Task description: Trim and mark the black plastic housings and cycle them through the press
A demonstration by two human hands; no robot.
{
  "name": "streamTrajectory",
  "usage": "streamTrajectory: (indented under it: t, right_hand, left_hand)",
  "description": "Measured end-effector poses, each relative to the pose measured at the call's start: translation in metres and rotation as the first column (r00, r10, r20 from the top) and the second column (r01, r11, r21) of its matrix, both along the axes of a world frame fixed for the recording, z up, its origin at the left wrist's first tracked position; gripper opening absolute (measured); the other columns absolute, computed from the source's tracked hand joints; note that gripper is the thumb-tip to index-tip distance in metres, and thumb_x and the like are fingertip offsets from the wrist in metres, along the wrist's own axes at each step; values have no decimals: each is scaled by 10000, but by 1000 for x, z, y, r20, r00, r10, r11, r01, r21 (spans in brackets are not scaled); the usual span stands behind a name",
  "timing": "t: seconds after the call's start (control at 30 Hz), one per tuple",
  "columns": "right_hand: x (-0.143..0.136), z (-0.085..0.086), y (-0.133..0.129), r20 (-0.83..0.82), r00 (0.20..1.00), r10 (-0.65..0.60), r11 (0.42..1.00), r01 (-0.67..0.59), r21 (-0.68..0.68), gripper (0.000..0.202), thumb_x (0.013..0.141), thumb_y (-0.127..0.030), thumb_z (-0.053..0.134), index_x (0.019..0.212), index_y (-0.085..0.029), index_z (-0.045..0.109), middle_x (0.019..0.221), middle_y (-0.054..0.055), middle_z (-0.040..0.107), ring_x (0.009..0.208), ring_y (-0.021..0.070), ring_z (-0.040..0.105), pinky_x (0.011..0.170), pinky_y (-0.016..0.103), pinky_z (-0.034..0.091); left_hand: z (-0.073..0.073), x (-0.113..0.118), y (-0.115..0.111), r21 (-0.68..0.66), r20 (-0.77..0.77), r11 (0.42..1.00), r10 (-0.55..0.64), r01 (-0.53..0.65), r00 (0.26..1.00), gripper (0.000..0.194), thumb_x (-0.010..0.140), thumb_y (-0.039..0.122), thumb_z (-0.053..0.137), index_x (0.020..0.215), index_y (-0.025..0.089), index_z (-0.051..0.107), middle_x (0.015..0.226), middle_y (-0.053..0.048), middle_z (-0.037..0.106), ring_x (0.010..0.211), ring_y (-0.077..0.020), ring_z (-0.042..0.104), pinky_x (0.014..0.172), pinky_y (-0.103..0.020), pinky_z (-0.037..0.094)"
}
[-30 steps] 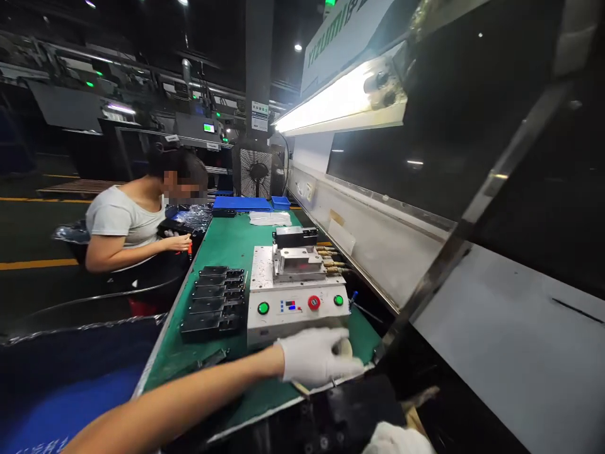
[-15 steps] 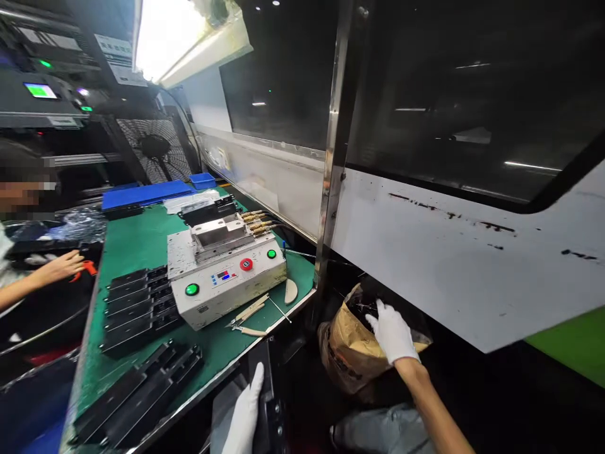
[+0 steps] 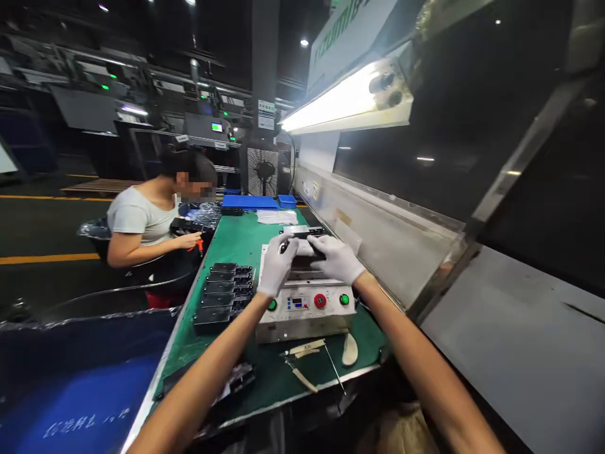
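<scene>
Both white-gloved hands are at the metal fixture on top of a white control box (image 3: pixel 302 328). My left hand (image 3: pixel 278 265) curls round one end of a black plastic part (image 3: pixel 283 246), and my right hand (image 3: pixel 336 257) grips its other end. The hands hide much of the part and of the fixture, so I cannot tell whether it is seated. Just behind lies another black part (image 3: pixel 317 231). On the box's front are a red button (image 3: pixel 320 301), a green button (image 3: pixel 345 299) and a small display (image 3: pixel 297 303).
Several black parts (image 3: pixel 220 298) lie in a row left of the box on the green tabletop (image 3: pixel 189 343). A blade-like tool (image 3: pixel 303 346) and a pale rounded piece (image 3: pixel 350 350) are near the front edge. A co-worker (image 3: pixel 146 217) works at the left with an orange tool.
My right hand has left the paper sack and come up to the fixture. My left hand has brought the black part there from below the table edge. The view has swung left.
</scene>
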State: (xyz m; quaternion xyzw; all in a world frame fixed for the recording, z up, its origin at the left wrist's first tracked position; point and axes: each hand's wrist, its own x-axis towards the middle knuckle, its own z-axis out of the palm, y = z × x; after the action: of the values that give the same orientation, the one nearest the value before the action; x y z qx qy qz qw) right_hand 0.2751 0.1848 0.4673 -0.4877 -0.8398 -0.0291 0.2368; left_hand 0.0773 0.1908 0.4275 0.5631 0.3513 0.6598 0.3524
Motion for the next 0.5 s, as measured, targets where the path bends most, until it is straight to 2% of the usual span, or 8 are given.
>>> streamTrajectory:
  t: [0.07, 0.17, 0.3, 0.5]
  right_hand:
    - [2, 17, 48, 145, 989, 27, 998, -18, -65, 730, 796, -248, 814, 1484, -226, 571, 1426, 126, 628, 1293, 304, 585, 1125, 450, 446]
    - [7, 13, 80, 182, 981, 72, 993, -52, -110, 737, 778, -244, 821, 1474, -211, 580, 1397, 110, 653, 1272, 276, 605, 1113, 397, 461]
    - [17, -9, 81, 174, 984, 42, 994, -24, -105, 730, 844, -266, 748, 1532, -206, 509, 1405, 116, 636, 1258, 269, 616, 1095, 406, 475]
    - [15, -33, 71, 172, 985, -27, 999, 30, -20, 735, 886, -279, 705, 1574, -292, 445, 1460, 56, 601, 1295, 276, 589, 1081, 397, 484]
  left_hand:
    - [9, 5, 46, -19, -82, 999, 36, -38, 996, 246, 898, 362, 665, 1018, 150, 696, 1132, -134, 714, 1103, -256, 636, 1067, -396, 457]
    - [-1, 21, 85, -70, -180, 994, 70, -84, 981, 129, 874, 246, 667, 946, 150, 714, 1052, -124, 739, 1014, -255, 663, 993, -393, 494]
    - [-20, 34, 93, -80, -254, 985, 128, -153, 959, 124, 888, 186, 628, 941, 171, 740, 1057, -101, 747, 1029, -247, 663, 995, -371, 484]
    - [-30, 35, 85, -75, -280, 977, 171, -199, 945, 157, 906, 201, 602, 943, 201, 754, 1036, -50, 747, 1007, -202, 661, 965, -298, 484]
